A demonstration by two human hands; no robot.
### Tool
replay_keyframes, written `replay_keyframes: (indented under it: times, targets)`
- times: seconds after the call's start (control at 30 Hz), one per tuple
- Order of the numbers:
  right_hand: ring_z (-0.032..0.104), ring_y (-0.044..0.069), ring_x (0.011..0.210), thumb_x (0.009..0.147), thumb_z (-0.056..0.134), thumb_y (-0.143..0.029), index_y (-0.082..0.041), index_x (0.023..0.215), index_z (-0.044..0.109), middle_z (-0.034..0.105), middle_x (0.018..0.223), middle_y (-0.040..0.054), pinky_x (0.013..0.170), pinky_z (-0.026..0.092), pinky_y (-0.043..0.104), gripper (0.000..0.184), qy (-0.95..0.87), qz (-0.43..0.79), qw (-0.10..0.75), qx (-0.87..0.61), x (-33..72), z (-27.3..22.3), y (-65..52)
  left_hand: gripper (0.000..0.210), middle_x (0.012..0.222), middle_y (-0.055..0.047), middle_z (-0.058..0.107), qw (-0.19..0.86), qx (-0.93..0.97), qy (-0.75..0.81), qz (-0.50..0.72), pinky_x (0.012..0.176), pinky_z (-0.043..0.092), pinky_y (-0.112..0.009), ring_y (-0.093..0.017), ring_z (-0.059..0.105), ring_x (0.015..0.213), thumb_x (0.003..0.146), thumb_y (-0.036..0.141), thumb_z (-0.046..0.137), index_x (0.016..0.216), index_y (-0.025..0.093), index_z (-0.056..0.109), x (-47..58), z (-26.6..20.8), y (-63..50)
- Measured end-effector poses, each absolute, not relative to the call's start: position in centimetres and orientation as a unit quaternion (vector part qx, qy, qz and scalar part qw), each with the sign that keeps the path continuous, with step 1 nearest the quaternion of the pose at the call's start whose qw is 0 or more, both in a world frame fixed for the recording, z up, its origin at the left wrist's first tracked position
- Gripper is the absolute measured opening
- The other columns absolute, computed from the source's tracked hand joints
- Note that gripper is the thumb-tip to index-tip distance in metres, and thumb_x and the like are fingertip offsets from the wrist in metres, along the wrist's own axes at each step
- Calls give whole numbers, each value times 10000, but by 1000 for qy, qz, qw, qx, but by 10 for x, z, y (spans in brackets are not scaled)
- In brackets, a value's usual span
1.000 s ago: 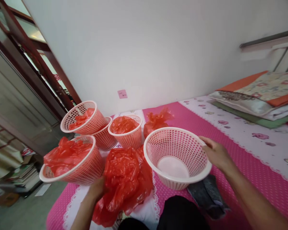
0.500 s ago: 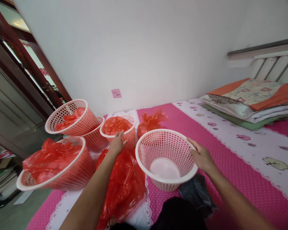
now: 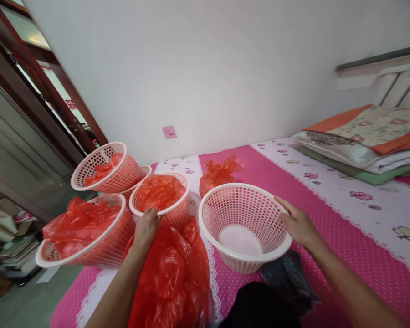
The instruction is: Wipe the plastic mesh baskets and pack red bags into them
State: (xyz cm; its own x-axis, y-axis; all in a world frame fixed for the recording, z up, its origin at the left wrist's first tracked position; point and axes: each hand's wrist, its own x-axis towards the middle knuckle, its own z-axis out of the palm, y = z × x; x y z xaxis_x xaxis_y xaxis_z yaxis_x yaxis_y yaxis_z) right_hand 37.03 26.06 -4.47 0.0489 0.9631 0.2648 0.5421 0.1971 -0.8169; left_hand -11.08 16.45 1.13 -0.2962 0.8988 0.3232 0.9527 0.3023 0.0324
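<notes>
My right hand (image 3: 299, 224) grips the right rim of a pale pink plastic basket (image 3: 246, 262), with its thumb inside and nothing lying in the basket. My left hand (image 3: 146, 228) is closed on the near rim of a smaller pink basket (image 3: 177, 214), which holds a crumpled red plastic bag (image 3: 161, 191). Below that hand, a large heap of red plastic bags (image 3: 172, 278) lies on the bed. Another red bag (image 3: 220, 173), gathered at its top, stands behind the pale basket, which hides its lower part.
To the left, a tilted basket with red bags (image 3: 105, 246) stands before another basket (image 3: 130, 175) resting on a further one. Folded bedding (image 3: 365, 136) lies at the right on the pink bed (image 3: 348, 237). A dark cloth (image 3: 287, 278) is near my body; a wall stands behind.
My left hand has taken hold of the smaller basket's rim and drawn it nearer and slightly left. The pale basket stays in my right hand. The view has shifted a little.
</notes>
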Motion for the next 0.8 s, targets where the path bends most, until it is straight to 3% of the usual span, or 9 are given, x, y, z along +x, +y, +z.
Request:
replay_keyframes:
  times: [0.1,0.2,0.3,0.37,0.43,0.53,0.63,0.73,0.8]
  targets:
    - [734,313,1129,811,515,-328,-144,1416,657,744,1302,135,1008,561,450,648,-647,240,426,-585,369,-41,263,196,1093,-121,682,127,-570,-802,-124,761,532,-325,-256,714,914,1024,312,490,1040,180,634,-116,4,155]
    - [713,332,1183,843,526,-379,-144,1410,656,734,1318,145,1036,548,475,628,-653,243,416,-584,370,-37,265,394,1417,-186,573,139,-581,-781,-180,887,573,-363,-276,701,1112,999,374,547,1331,163,553,-115,2,144]
    - [687,354,1231,860,540,-430,-142,1406,651,716,1347,160,1057,534,507,627,-670,248,399,-575,373,-33,267,686,1675,-225,288,210,-565,-749,-275,1051,539,-464,-355,502,1433,988,454,550,1574,170,334,-108,-7,110]
    - [682,364,1236,867,542,-454,-143,1408,644,706,1362,167,1049,538,516,633,-680,250,389,-569,375,-31,268,692,1706,-202,242,246,-516,-769,-287,1173,427,-559,-379,367,1529,1001,488,501,1607,219,303,-99,-27,75]
    - [679,363,1239,872,535,-461,-142,1420,628,698,1374,168,1046,542,507,641,-691,249,384,-559,377,-30,271,814,1707,-257,198,212,-455,-828,-251,1132,408,-686,-455,291,1550,953,583,521,1629,214,255,-85,-60,39]
    - [667,353,1259,876,517,-437,-147,1444,601,683,1401,155,1071,528,494,643,-703,248,376,-551,377,-30,275,1081,1720,-263,170,27,-384,-910,-154,1013,415,-816,-513,263,1542,809,658,673,1661,252,145,-57,-120,11]
    - [651,356,1285,876,504,-405,-151,1452,596,679,1408,152,1098,510,495,636,-703,242,364,-561,376,-32,278,1187,1759,-208,14,-89,-391,-913,-68,1089,372,-779,-466,151,1592,761,532,783,1681,248,88,-36,-161,22]
    - [642,350,1302,879,502,-403,-161,1451,597,669,1426,144,1115,503,480,628,-707,243,365,-555,377,-34,278,1017,1758,-206,67,-87,-426,-900,-27,1171,306,-717,-411,129,1609,853,289,703,1683,199,122,-41,-170,53]
    - [638,345,1310,880,499,-404,-166,1457,590,663,1435,138,1126,497,478,630,-706,246,370,-551,379,-36,277,920,1757,-197,100,-69,-457,-886,-22,1196,285,-687,-387,139,1611,899,221,635,1680,193,149,-58,-167,70]
